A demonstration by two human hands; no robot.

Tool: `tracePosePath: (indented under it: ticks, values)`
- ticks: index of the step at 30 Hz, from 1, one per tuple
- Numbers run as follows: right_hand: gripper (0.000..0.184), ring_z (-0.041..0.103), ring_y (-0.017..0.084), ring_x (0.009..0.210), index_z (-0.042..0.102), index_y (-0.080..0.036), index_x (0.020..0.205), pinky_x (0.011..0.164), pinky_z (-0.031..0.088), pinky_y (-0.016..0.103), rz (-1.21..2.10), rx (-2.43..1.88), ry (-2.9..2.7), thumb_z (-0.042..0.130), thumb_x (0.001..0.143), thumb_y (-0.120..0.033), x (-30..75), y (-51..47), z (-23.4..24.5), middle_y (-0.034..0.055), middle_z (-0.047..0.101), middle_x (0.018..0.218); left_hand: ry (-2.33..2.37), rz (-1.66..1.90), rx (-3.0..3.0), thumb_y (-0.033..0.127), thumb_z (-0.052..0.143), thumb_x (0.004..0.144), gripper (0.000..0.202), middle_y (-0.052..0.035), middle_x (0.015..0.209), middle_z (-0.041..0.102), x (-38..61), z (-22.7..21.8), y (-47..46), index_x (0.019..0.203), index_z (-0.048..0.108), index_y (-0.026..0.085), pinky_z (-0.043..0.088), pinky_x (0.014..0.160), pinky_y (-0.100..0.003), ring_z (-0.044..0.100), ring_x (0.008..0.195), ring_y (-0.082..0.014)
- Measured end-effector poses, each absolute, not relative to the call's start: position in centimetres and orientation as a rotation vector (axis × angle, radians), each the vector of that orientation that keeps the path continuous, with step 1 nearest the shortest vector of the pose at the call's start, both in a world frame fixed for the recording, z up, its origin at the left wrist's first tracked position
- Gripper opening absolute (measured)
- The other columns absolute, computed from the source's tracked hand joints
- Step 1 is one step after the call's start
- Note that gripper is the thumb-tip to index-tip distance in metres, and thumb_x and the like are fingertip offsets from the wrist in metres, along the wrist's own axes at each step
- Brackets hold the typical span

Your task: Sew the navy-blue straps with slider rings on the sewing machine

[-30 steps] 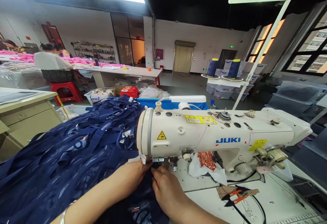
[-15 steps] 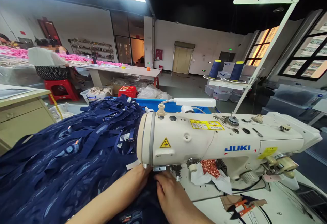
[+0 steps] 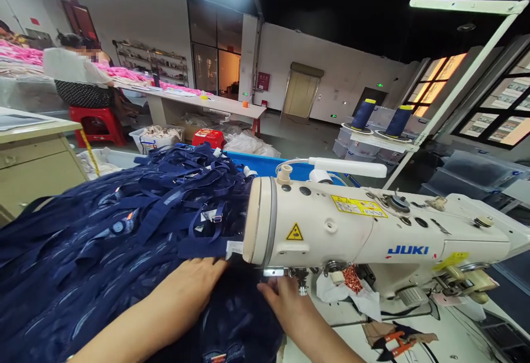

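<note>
A cream JUKI sewing machine (image 3: 372, 236) stands in front of me on a white table (image 3: 451, 335). Navy blue fabric (image 3: 103, 241) with many straps is heaped to its left and runs under the needle head. My left hand (image 3: 192, 283) lies flat on the navy fabric just left of the machine head, fingers stretched out. My right hand (image 3: 285, 299) rests on the fabric below the presser foot, fingers pointing toward the needle and pressing the cloth; its fingertips are partly hidden by the machine.
Orange-handled snips (image 3: 393, 343) lie on the table at right. Two navy thread cones (image 3: 381, 117) stand on a rack behind. A blue bin (image 3: 269, 163) sits past the fabric. A person on a red stool (image 3: 93, 123) works at a far table. A beige cabinet (image 3: 37, 170) is left.
The view has swung left, so the machine sits further right and lower. My left hand has spread flat on the fabric; my right hand has shifted right under the machine head.
</note>
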State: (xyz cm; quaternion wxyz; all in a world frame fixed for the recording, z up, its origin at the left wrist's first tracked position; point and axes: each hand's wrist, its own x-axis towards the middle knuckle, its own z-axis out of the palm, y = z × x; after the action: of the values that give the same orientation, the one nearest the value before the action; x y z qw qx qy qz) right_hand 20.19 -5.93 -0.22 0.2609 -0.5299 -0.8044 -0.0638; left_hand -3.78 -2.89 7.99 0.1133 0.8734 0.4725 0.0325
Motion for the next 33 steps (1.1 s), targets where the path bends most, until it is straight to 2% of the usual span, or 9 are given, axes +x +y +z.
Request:
tracePosePath:
  ticks: [3, 6, 8, 11, 14, 20, 25, 29, 33]
  values:
    - [0.019, 0.062, 0.015, 0.064, 0.065, -0.022, 0.088, 0.059, 0.047, 0.022, -0.166, -1.457, -2.129, 0.056, 0.094, -0.037, 20.2, -5.9, -0.2, 0.0012, 0.063, 0.071, 1.408, 0.036, 2.568, 0.001, 0.034, 0.078, 0.055, -0.0142, 0.111, 0.067, -3.6, 9.0, -3.0, 0.123, 0.061, 0.019, 0.050, 0.089, -0.050, 0.065, 0.101, -0.0297]
    - [0.015, 0.063, 0.016, 0.065, 0.065, -0.022, 0.094, 0.058, 0.048, 0.023, -0.173, -1.500, -2.187, 0.055, 0.095, -0.033, 20.1, -5.9, -0.4, 0.0018, 0.065, 0.074, 1.519, -0.028, 2.542, 0.000, 0.036, 0.075, 0.051, -0.0113, 0.105, 0.069, -3.3, 10.1, -2.8, 0.109, 0.068, 0.021, 0.051, 0.086, -0.052, 0.066, 0.096, -0.0313]
    - [0.013, 0.064, 0.018, 0.066, 0.066, -0.022, 0.095, 0.057, 0.049, 0.024, -0.194, -1.551, -2.217, 0.057, 0.093, -0.031, 20.1, -5.9, -0.3, 0.0027, 0.068, 0.077, 1.497, 0.114, 2.508, 0.007, 0.037, 0.082, 0.043, -0.0091, 0.105, 0.070, -2.7, 10.3, -2.8, 0.105, 0.069, 0.023, 0.052, 0.090, -0.048, 0.066, 0.099, -0.0290]
    - [0.010, 0.066, 0.021, 0.069, 0.066, -0.022, 0.095, 0.058, 0.050, 0.026, -0.203, -1.568, -2.245, 0.059, 0.091, -0.027, 20.1, -6.0, 0.1, 0.0042, 0.070, 0.082, 1.284, 0.344, 2.441, 0.023, 0.038, 0.093, 0.036, -0.0059, 0.120, 0.066, -1.3, 9.1, -3.0, 0.120, 0.061, 0.027, 0.050, 0.098, -0.037, 0.062, 0.112, -0.0229]
    - [0.012, 0.067, 0.021, 0.069, 0.066, -0.022, 0.097, 0.058, 0.050, 0.026, -0.201, -1.515, -2.262, 0.055, 0.093, -0.025, 20.1, -6.1, 0.6, 0.0034, 0.070, 0.081, 1.225, 0.262, 2.465, 0.022, 0.044, 0.091, 0.042, -0.0087, 0.130, 0.061, 0.0, 6.8, -3.0, 0.131, 0.054, 0.025, 0.048, 0.100, -0.041, 0.059, 0.117, -0.0262]
    - [0.021, 0.068, 0.022, 0.065, 0.064, -0.018, 0.104, 0.056, 0.052, 0.027, -0.271, -1.522, -2.130, 0.065, 0.086, -0.029, 19.8, -6.1, -0.2, 0.0047, 0.070, 0.077, 1.231, 0.223, 2.580, 0.015, 0.032, 0.090, 0.050, -0.0129, 0.125, 0.064, -0.1, 4.5, -2.3, 0.136, 0.051, 0.022, 0.050, 0.097, -0.045, 0.061, 0.113, -0.0288]
    - [0.018, 0.068, 0.022, 0.067, 0.064, -0.021, 0.103, 0.058, 0.053, 0.028, -0.198, -1.522, -2.080, 0.062, 0.087, -0.027, 19.6, -5.9, -0.8, 0.0035, 0.069, 0.077, 1.162, 0.207, 2.618, 0.007, 0.035, 0.083, 0.060, -0.0059, 0.130, 0.061, -0.8, 4.6, -1.8, 0.136, 0.050, 0.031, 0.052, 0.096, -0.042, 0.063, 0.111, -0.0265]
    - [0.013, 0.066, 0.018, 0.066, 0.065, -0.025, 0.097, 0.059, 0.050, 0.024, -0.145, -1.539, -2.079, 0.055, 0.093, -0.029, 19.7, -5.8, -0.5, 0.0019, 0.067, 0.076, 1.102, 0.322, 2.547, 0.010, 0.037, 0.085, 0.056, -0.0038, 0.136, 0.056, -0.9, 4.9, -1.8, 0.135, 0.050, 0.031, 0.048, 0.102, -0.042, 0.057, 0.119, -0.0250]
    - [0.017, 0.064, 0.018, 0.065, 0.066, -0.024, 0.098, 0.059, 0.049, 0.024, -0.133, -1.542, -2.078, 0.051, 0.095, -0.033, 19.8, -5.7, -0.2, 0.0026, 0.066, 0.074, 1.063, 0.544, 2.383, 0.020, 0.038, 0.091, 0.046, -0.0064, 0.128, 0.062, -0.9, 6.7, -1.2, 0.135, 0.050, 0.026, 0.044, 0.105, -0.040, 0.058, 0.118, -0.0237]
